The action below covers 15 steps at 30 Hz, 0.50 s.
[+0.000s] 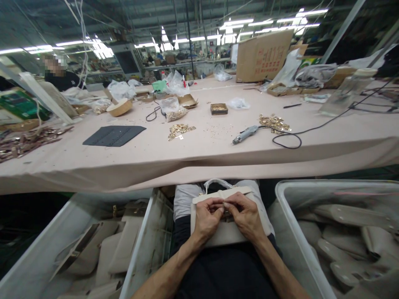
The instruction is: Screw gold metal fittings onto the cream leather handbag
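A cream handbag (215, 240) rests on my lap, its top handle (215, 181) pointing towards the table. My left hand (205, 219) is closed at the middle of the bag, thumb and fingers pinched on its front fastening. From the other side, my right hand (248, 216) pinches the same spot, and the fingertips of both hands nearly meet. A small metal clasp (229, 215) shows partly between them; my fingers hide the rest of it.
A power screwdriver (246, 135) with a black cord lies on the table (205, 149), beside heaps of gold metal fittings (274, 123). A dark grey board (114, 136) lies left. Bins with bags flank me: a left bin (137, 249) and a right bin (299, 241). A person sits far left.
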Each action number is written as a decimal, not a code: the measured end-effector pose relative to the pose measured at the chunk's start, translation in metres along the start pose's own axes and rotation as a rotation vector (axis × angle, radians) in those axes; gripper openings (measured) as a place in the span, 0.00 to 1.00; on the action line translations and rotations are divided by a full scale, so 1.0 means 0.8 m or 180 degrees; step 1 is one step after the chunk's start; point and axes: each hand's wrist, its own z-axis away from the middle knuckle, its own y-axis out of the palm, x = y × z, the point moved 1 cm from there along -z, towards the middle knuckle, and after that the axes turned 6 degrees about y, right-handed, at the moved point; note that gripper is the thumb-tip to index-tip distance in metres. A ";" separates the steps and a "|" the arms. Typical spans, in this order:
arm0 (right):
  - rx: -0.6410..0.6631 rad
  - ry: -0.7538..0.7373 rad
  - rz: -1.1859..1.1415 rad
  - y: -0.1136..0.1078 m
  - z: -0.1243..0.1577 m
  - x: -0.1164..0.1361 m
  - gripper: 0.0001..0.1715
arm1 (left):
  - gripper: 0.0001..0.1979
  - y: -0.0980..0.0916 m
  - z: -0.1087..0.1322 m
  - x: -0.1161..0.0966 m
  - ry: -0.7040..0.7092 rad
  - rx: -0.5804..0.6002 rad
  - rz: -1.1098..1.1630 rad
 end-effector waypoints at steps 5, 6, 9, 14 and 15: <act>0.0105 0.0333 -0.0041 0.007 -0.001 -0.008 0.03 | 0.15 -0.007 0.003 0.000 -0.0014 -0.0073 -0.0046; 0.0117 0.0390 -0.0034 0.008 -0.002 -0.009 0.03 | 0.15 -0.007 0.004 0.000 -0.0034 -0.0106 -0.0005; 0.0200 0.0510 0.0024 0.010 -0.004 -0.009 0.03 | 0.18 -0.007 0.002 0.000 -0.0106 -0.0242 0.0118; 0.0393 -0.0046 0.0248 0.012 0.000 0.004 0.05 | 0.16 -0.007 -0.003 0.002 -0.0172 -0.0648 0.0176; 0.0545 -0.0235 0.0283 0.013 0.001 0.006 0.06 | 0.13 -0.010 -0.005 0.003 -0.0174 -0.0744 0.0206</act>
